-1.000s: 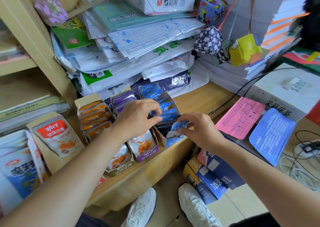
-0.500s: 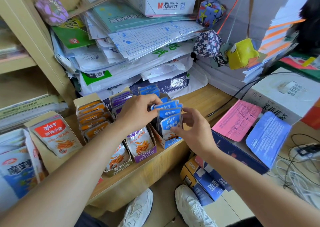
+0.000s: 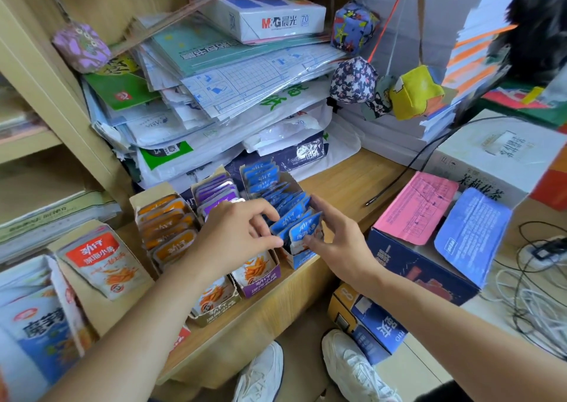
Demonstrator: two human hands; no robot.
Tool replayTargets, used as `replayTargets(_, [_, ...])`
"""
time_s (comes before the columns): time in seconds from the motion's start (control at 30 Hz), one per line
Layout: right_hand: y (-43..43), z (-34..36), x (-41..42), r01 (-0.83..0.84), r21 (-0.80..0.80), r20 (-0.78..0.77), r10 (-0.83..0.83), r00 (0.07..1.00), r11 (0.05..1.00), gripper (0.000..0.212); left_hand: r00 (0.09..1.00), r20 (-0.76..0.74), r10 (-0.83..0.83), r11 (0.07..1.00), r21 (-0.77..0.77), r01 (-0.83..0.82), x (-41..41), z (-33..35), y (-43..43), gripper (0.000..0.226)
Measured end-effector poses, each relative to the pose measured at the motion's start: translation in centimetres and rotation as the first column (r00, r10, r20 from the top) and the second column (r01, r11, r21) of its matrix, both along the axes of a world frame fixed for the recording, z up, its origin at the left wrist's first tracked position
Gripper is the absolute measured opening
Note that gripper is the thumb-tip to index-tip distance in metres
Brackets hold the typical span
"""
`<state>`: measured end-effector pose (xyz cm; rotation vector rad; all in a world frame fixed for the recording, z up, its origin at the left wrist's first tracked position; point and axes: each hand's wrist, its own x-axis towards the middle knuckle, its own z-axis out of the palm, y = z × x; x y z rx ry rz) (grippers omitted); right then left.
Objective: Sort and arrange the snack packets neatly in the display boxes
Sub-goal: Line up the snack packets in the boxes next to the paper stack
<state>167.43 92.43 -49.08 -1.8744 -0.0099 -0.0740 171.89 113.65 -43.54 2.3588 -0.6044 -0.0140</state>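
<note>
Four open display boxes stand side by side on the wooden shelf. The blue box [image 3: 302,259] on the right holds a row of blue snack packets [image 3: 293,217], standing upright. My left hand [image 3: 239,233] reaches over the purple box [image 3: 260,282] and pinches the left edge of the front blue packets between thumb and curled fingers. My right hand [image 3: 337,239] touches the right side of the same packets with straight fingers. The orange box [image 3: 165,223] is full. Further left is a box with a red-topped packet [image 3: 101,257].
A tall pile of paper packs and folders [image 3: 230,95] rises right behind the boxes. A dark blue carton with pink and blue flaps [image 3: 429,248] stands to the right, with cables [image 3: 537,294] beyond it. Cloth cubes [image 3: 352,79] hang above. Another box [image 3: 368,319] sits by my shoes.
My right hand has set a blue packet into the front of the blue box and let go of it. The front packets now stand upright between both hands.
</note>
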Motion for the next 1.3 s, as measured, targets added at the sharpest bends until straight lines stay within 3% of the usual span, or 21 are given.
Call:
replayTargets(0.17, [-0.1, 0.0, 0.0, -0.09, -0.042, 0.011, 0.091, 0.996, 0.995, 0.082, 0.998, 0.032, 0.047, 0.995, -0.088, -0.044, 0.2, -1.0, -1.5, 0.028])
replayTargets(0.3, [-0.6, 0.1, 0.2, -0.046, 0.029, -0.002, 0.046, 0.999, 0.999, 0.103, 0.999, -0.038, -0.022, 0.997, -0.079, 0.019, 0.3, -0.3, -0.8, 0.029])
replayTargets(0.47, [-0.1, 0.3, 0.3, -0.135, -0.262, 0.089, 0.163, 0.983, 0.956, 0.095, 0.995, 0.085, 0.058, 0.991, -0.126, -0.047, 1.2, -0.4, 0.0, 0.019])
replayTargets(0.6, [-0.4, 0.5, 0.4, -0.179, -0.326, 0.073, 0.214, 0.974, 0.928, 0.083, 0.996, 0.091, 0.0, 1.0, -0.03, 0.003, 0.9, -1.2, -1.0, 0.022])
replayTargets(0.73, [-0.3, 0.6, 0.2, -0.104, -0.201, 0.045, 0.115, 0.992, 0.974, 0.092, 0.991, 0.124, 0.055, 0.996, -0.079, -0.045, 1.2, -1.0, -1.0, 0.017])
replayTargets(0.8, [-0.3, 0.6, 0.2, -0.109, -0.103, 0.005, 0.11, 0.994, 0.989, 0.095, 0.992, 0.123, 0.032, 0.999, -0.012, -0.031, 1.5, -0.6, -0.6, 0.021])
replayTargets(0.87, [-0.2, 0.6, 0.3, -0.114, -0.115, -0.009, 0.113, 0.994, 0.987, 0.092, 0.993, 0.112, -0.027, 0.991, 0.135, 0.011, 1.6, -0.4, -0.2, 0.03])
replayTargets(0.93, [-0.2, 0.5, 0.5, -0.101, -0.149, -0.011, 0.1, 0.995, 0.984, 0.091, 0.993, 0.111, -0.027, 0.984, 0.18, 0.006, 1.8, -0.4, -0.1, 0.028])
replayTargets(1.07, [-0.2, 0.3, 0.7, -0.076, -0.151, 0.004, 0.078, 0.997, 0.985, 0.09, 0.995, 0.101, 0.012, 0.998, 0.068, -0.019, 2.2, -0.7, -0.3, 0.014])
replayTargets(1.3, [-0.4, -0.1, 0.6, -0.071, -0.159, 0.055, 0.081, 0.995, 0.985, 0.077, 0.994, -0.106, -0.033, 0.999, -0.031, 0.03, 2.6, 0.0, 0.3, 0.025])
